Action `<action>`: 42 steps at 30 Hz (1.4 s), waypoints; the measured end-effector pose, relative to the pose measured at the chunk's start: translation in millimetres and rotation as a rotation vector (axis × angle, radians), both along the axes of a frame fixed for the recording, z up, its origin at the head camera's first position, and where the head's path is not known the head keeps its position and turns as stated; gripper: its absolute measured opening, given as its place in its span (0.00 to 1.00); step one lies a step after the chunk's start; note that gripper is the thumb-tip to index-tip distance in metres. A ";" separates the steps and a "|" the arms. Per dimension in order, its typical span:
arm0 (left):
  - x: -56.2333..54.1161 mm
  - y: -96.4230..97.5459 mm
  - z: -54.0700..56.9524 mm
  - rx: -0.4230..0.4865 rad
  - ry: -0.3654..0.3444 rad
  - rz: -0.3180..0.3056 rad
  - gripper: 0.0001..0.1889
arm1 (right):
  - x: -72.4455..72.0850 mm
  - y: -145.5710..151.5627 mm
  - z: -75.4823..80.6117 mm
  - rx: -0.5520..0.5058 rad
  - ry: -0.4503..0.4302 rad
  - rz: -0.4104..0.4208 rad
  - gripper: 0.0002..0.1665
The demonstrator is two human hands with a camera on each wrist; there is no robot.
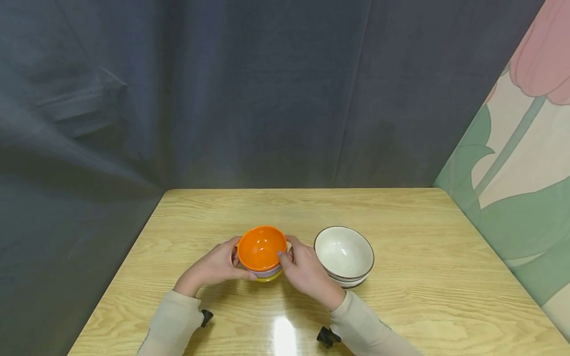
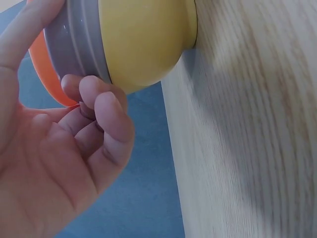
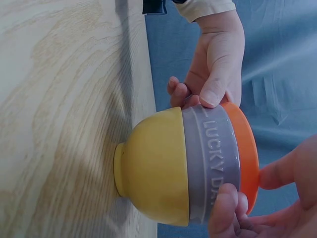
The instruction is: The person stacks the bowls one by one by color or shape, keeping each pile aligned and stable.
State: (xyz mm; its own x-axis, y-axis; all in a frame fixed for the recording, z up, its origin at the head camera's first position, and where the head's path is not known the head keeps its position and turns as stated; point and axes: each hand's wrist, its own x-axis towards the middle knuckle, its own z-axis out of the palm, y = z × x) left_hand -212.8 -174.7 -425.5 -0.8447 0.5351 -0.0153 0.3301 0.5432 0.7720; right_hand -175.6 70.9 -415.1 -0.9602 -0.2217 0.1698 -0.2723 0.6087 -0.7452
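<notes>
Three nested bowls stand on the wooden table. On top is an orange bowl (image 1: 261, 247), glossy inside. Under it sits a purple-grey bowl (image 3: 210, 161) with raised lettering, which reads LUCKY in the right wrist view. The yellow bowl (image 3: 156, 168) at the bottom has its foot at the tabletop. My left hand (image 1: 215, 264) holds the stack from the left, thumb and curled fingers at the purple-grey bowl. From the right, my right hand (image 1: 311, 272) pinches the orange bowl's rim, its thumb over the edge and its other fingers down the outer side beside the purple-grey band.
Right of my right hand stands a white bowl (image 1: 344, 252) with a dark rim, nested in another white bowl (image 1: 349, 284). A dark curtain (image 1: 276, 99) hangs behind the table (image 1: 445, 267) and along its left side. Floral fabric (image 1: 525, 222) borders the right.
</notes>
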 end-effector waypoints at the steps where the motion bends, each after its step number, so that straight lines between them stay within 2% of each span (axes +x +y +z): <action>1: 0.0 0.1 0.0 -0.003 0.002 0.001 0.45 | 0.1 0.1 0.1 -0.002 -0.004 0.000 0.26; 5: -0.8 -0.2 0.9 0.008 -0.009 0.001 0.45 | 0.4 0.3 0.5 -0.007 -0.014 0.000 0.28; 8: -1.7 -0.9 2.4 0.023 -0.055 0.008 0.43 | 0.2 0.5 0.7 -0.012 -0.013 0.001 0.28; 10: -1.9 -0.9 3.8 0.023 -0.094 0.046 0.40 | -0.1 0.7 0.5 -0.018 -0.013 0.004 0.28; 12: -2.0 1.1 4.9 0.005 -0.095 0.113 0.36 | -0.4 0.8 0.7 -0.021 -0.015 0.006 0.28; 14: -2.2 5.3 5.3 -0.008 -0.059 0.178 0.33 | -0.3 1.1 0.5 -0.020 -0.015 0.006 0.28; 16: -2.3 10.3 4.3 -0.019 0.010 0.230 0.32 | -0.4 1.2 0.5 -0.013 -0.012 0.004 0.28; 19: -2.4 16.3 1.2 -0.022 0.117 0.254 0.27 | -0.5 1.1 0.2 0.004 -0.008 -0.002 0.27; 22: -2.1 18.5 0.0 -0.034 0.153 0.274 0.25 | -1.0 0.8 0.3 0.010 -0.014 -0.006 0.27; 24: -1.8 19.1 0.3 -0.067 0.138 0.291 0.27 | -1.1 0.6 0.6 0.010 -0.016 -0.007 0.27; 30: 0.8 18.6 -3.1 -0.122 -0.057 0.286 0.42 | -0.3 -1.7 -0.5 0.015 -0.012 -0.008 0.27; 32: 1.6 18.7 -4.6 -0.110 -0.090 0.282 0.44 | 0.5 -2.3 -1.1 0.017 -0.014 -0.008 0.27; 37: 1.4 19.5 -5.4 -0.087 -0.068 0.297 0.46 | 2.0 -2.3 -1.6 0.019 -0.017 -0.015 0.28; 42: -0.9 22.8 -5.1 -0.043 -0.043 0.323 0.43 | 2.3 -1.9 -1.4 0.026 -0.047 -0.027 0.29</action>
State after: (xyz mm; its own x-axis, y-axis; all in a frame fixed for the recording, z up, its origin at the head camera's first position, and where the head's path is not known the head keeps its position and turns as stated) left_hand -213.7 -152.0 -430.6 -0.9688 0.2375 -0.0714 0.1028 0.6468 0.7557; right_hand -173.3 69.0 -416.5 -0.9727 -0.1993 0.1192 -0.2208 0.6345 -0.7407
